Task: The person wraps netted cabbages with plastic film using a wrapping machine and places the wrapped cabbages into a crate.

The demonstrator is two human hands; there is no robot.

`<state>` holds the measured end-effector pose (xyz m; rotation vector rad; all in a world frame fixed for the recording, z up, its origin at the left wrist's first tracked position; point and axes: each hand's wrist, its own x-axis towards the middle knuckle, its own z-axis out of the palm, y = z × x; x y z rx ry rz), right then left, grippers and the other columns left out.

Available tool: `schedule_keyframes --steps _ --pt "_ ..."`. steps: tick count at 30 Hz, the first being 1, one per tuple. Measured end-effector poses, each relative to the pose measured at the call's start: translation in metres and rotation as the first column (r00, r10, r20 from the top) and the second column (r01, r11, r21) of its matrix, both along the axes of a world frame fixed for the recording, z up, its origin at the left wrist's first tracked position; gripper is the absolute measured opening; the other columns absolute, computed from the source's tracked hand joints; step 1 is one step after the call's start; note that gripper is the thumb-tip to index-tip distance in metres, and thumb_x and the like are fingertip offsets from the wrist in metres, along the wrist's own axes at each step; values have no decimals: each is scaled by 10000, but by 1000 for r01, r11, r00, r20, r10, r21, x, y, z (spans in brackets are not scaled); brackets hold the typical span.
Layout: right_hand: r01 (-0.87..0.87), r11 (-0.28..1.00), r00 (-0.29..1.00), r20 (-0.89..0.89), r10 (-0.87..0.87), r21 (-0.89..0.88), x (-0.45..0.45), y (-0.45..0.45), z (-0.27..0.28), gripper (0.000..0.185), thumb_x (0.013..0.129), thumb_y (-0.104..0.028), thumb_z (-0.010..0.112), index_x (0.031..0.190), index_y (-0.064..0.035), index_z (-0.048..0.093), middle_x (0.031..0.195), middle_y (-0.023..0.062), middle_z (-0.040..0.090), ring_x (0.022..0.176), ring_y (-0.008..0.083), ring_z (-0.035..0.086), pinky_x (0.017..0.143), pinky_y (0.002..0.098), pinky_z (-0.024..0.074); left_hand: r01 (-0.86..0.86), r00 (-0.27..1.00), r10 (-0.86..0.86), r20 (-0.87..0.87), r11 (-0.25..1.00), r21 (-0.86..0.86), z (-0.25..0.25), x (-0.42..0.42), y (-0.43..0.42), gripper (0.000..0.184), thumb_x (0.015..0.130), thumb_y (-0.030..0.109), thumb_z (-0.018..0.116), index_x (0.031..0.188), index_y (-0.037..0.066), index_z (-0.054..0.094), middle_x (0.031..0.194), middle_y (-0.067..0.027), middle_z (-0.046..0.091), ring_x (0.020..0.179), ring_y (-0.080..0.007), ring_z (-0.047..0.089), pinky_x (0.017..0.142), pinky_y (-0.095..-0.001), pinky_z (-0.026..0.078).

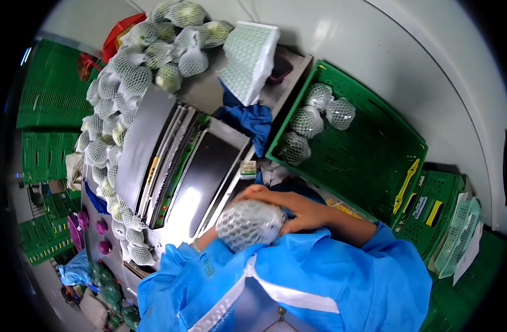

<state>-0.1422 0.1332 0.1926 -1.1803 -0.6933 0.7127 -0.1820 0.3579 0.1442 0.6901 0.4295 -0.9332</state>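
Netted, plastic-wrapped bundle (251, 224) at lower center of the frame, right hand (300, 210) curled partly open round its top and side, left hand (207, 238) against its left side, finger spread hidden, can't tell. Green crate (369, 160) at upper right holds four similar bundles (307, 122); netted produce (134, 80) piled upper left.

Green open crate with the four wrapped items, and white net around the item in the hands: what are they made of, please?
Green crate: rigid plastic by its look, slightly shiny, with moulded, perforated walls.
White net: probably plastic foam, from its thick, soft-looking mesh; its shine may come from clear film.
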Motion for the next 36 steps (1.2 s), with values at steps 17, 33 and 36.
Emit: schedule_keyframes --steps 17,33,36 --pt "720 302 497 160 -853 -625 41 -200 -265 1015 608 -260 901 1403 6 331 1380 187 447 1248 322 493 1039 411 421 -115 767 -292 571 813 571 -42 103 -150 492 941 114 630 1371 0 421 1292 -111 525 1058 -187 604 926 -320 491" --pt "-117 929 954 220 203 -350 47 -38 -102 401 749 -54 690 1140 -38 602 1169 170 605 1117 350 556 896 414 470 309 367 -842 395 511 802 -22 -5 -38 375 956 368 481 1085 57 645 1091 -193 649 1009 -378 627 848 -457 489" --pt "-470 818 855 60 516 -333 34 19 -103 300 759 -88 666 1052 -35 633 1058 157 636 1006 356 596 836 415 480 227 473 -803 362 509 831 -22 -19 -23 372 937 365 502 1039 32 634 1023 -208 653 972 -378 634 809 -467 490"
